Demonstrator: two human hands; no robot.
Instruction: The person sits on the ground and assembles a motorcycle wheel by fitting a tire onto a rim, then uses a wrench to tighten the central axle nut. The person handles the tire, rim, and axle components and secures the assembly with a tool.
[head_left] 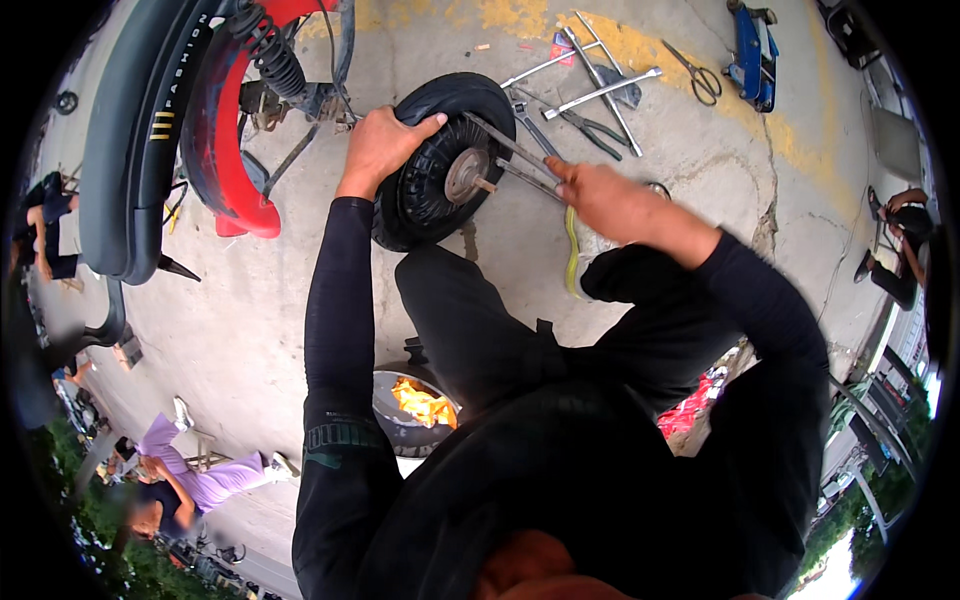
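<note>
A small black scooter wheel (440, 192) stands tilted in front of my knees, its tyre (400, 215) around a dark hub with a bare metal axle. My left hand (385, 148) grips the top left of the tyre, thumb lying over its sidewall. From the right, my right hand (605, 198) is closed around the ends of two flat metal tyre levers (515, 150). One lever's tip reaches the gap between tyre bead and rim at the top; the other's lies lower, by the hub. How deep the tips go is hard to see.
A red and black scooter (240, 130) stands at the left. Beyond the wheel lie a cross wrench (605, 92), pliers (597, 130), a wrench (535, 125) and scissors (697, 75). A blue floor jack (752, 58) sits far right. Behind my left knee is a round container (390, 440). Other people sit at both sides.
</note>
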